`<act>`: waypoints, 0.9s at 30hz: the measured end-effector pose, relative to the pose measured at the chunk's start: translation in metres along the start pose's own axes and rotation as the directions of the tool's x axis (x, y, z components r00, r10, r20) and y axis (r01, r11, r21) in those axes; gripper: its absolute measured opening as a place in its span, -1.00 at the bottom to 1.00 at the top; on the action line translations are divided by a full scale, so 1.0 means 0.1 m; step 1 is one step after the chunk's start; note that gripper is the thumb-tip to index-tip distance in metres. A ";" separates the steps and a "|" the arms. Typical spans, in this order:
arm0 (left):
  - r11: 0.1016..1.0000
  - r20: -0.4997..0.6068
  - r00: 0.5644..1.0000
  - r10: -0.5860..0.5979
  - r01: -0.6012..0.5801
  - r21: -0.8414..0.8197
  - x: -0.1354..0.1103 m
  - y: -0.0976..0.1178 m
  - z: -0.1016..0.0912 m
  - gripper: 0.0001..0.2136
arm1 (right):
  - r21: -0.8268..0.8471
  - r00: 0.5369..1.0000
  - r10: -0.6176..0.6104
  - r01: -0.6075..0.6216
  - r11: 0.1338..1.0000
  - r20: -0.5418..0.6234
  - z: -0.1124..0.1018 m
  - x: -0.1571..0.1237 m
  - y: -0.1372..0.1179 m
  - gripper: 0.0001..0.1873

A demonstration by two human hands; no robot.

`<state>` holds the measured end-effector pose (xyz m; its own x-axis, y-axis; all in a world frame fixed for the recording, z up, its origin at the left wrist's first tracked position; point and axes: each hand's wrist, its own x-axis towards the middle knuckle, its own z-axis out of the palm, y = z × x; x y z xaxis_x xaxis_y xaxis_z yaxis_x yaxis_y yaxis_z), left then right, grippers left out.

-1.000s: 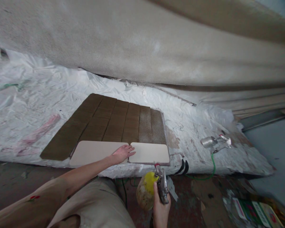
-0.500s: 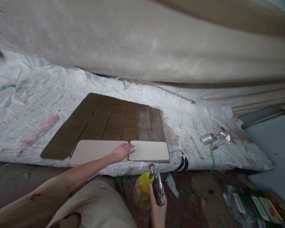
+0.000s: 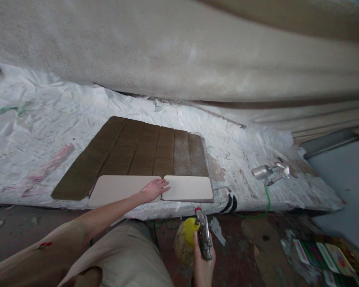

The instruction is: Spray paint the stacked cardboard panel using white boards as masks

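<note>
My left hand (image 3: 154,188) lies flat with fingers stretched out on the right end of a pale rounded board (image 3: 119,191), its fingertips at the seam with a second pale board (image 3: 188,188). Both boards cover the near ends of several dark brown ribbed strips (image 3: 143,151) laid side by side. My right hand (image 3: 202,264) is closed around a metal spray gun (image 3: 204,237) with a yellow cup (image 3: 185,240), held below the bench edge, nozzle pointing up toward the boards.
A crumpled white plastic sheet (image 3: 32,131) covers the low bench. A second spray gun (image 3: 271,171) with a green hose (image 3: 265,205) lies on it at right. A grey wall rises behind. Printed packaging (image 3: 326,255) litters the floor at right.
My left hand stays on the boards. The spray gun in my right hand dipped left, then came back right and slightly up.
</note>
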<state>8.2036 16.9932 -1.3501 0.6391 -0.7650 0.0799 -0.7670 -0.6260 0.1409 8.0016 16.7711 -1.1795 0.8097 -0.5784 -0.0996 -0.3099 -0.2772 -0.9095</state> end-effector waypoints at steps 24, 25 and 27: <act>0.999 -0.033 0.999 -0.003 0.001 -0.041 0.01 0.02 0.05 -0.57 | 0.057 0.999 0.026 -0.028 0.998 0.036 0.27 0.33 -0.30 -0.53; 0.999 -0.040 0.999 -0.003 0.001 -0.042 0.01 0.03 0.05 -0.57 | 0.056 0.999 0.029 -0.031 0.998 0.039 0.29 0.34 -0.31 -0.52; 0.999 -0.045 0.999 -0.001 0.000 -0.040 0.00 0.04 0.06 -0.58 | 0.050 0.999 0.029 -0.031 0.998 0.041 0.34 0.36 -0.34 -0.52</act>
<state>8.2006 16.9898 -1.3558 0.6421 -0.7564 0.1245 -0.7643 -0.6192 0.1801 8.0579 16.7854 -1.1658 0.8202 -0.5539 -0.1428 -0.3096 -0.2200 -0.9251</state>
